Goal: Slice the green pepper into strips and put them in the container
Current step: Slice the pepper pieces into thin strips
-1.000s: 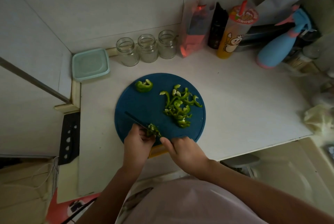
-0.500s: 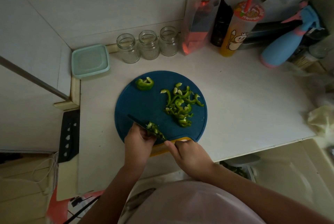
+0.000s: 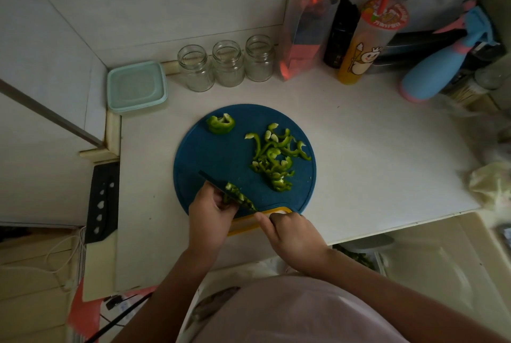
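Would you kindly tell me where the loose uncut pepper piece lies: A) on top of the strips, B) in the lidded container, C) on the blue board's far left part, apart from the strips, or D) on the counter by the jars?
C: the uncut pepper piece rests on the blue board near its far left edge, with bare board between it and the pile of strips.
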A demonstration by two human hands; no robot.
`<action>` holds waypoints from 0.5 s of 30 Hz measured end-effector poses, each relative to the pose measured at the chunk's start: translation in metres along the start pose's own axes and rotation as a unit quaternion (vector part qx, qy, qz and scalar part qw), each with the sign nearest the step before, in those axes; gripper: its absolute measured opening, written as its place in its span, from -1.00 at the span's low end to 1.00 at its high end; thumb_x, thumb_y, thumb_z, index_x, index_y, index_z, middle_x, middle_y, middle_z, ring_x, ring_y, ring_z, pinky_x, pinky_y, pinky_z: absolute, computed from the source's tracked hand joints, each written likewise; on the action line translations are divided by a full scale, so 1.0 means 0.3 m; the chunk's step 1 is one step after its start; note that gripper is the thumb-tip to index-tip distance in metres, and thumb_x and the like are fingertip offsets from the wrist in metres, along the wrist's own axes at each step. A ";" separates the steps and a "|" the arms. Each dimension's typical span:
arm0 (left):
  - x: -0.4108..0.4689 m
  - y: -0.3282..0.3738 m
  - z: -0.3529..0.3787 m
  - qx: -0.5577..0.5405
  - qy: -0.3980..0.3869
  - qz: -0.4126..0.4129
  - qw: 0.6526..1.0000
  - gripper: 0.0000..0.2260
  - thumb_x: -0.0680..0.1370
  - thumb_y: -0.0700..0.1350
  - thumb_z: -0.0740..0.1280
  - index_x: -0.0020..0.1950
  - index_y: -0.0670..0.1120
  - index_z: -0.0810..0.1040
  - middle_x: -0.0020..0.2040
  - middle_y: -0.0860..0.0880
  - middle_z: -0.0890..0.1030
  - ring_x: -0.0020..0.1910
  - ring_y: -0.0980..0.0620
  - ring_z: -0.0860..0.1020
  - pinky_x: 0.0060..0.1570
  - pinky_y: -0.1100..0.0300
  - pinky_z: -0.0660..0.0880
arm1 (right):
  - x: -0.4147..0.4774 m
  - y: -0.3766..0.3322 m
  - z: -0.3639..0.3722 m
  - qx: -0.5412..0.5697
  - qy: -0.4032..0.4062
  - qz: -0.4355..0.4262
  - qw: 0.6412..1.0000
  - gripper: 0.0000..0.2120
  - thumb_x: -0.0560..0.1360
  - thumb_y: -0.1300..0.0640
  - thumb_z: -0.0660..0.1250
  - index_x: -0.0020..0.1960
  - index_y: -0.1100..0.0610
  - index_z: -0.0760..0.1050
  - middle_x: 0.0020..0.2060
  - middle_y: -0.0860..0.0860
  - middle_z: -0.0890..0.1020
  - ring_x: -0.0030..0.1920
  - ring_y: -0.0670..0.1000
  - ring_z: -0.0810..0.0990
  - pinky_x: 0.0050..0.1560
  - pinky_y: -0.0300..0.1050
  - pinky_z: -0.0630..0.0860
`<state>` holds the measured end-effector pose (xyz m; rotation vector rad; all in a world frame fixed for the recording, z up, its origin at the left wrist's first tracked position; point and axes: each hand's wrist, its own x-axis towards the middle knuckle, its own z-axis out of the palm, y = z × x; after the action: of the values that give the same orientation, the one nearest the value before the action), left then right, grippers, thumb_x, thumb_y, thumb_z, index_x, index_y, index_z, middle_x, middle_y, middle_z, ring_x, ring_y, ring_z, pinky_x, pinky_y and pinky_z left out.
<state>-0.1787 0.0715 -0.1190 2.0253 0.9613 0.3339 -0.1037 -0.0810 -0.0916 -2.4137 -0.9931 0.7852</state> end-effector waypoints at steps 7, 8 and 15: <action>-0.001 -0.003 -0.001 0.008 -0.008 0.008 1.000 -0.73 0.32 -0.19 0.54 -0.11 -0.05 0.50 -0.35 0.15 0.57 -0.32 0.33 0.55 -0.33 0.51 0.40 | 0.008 -0.005 -0.003 0.002 -0.019 0.002 1.000 -0.47 0.58 -0.24 -0.10 -0.41 0.06 0.24 -0.47 -0.03 0.35 -0.34 0.05 0.43 -0.21 0.00 0.41; -0.001 -0.004 -0.001 0.007 -0.008 0.006 1.000 -0.72 0.32 -0.20 0.54 -0.11 -0.05 0.49 -0.35 0.16 0.56 -0.33 0.34 0.54 -0.33 0.52 0.40 | 0.009 -0.007 -0.004 0.000 -0.023 0.002 1.000 -0.47 0.58 -0.24 -0.10 -0.41 0.05 0.24 -0.47 -0.03 0.35 -0.34 0.04 0.43 -0.21 0.00 0.42; -0.005 0.012 -0.006 -0.001 -0.005 -0.005 1.000 -0.70 0.32 -0.22 0.54 -0.12 -0.01 0.47 -0.35 0.19 0.55 -0.34 0.33 0.53 -0.32 0.56 0.38 | 0.010 -0.016 0.003 -0.039 -0.010 -0.002 0.999 -0.50 0.59 -0.24 -0.11 -0.33 0.06 0.30 -0.36 0.01 0.44 -0.24 0.09 0.52 -0.26 -0.08 0.34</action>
<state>-0.1788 0.0701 -0.1148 2.0187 0.9630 0.3184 -0.1049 -0.0755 -0.0906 -2.4727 -1.0553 0.7842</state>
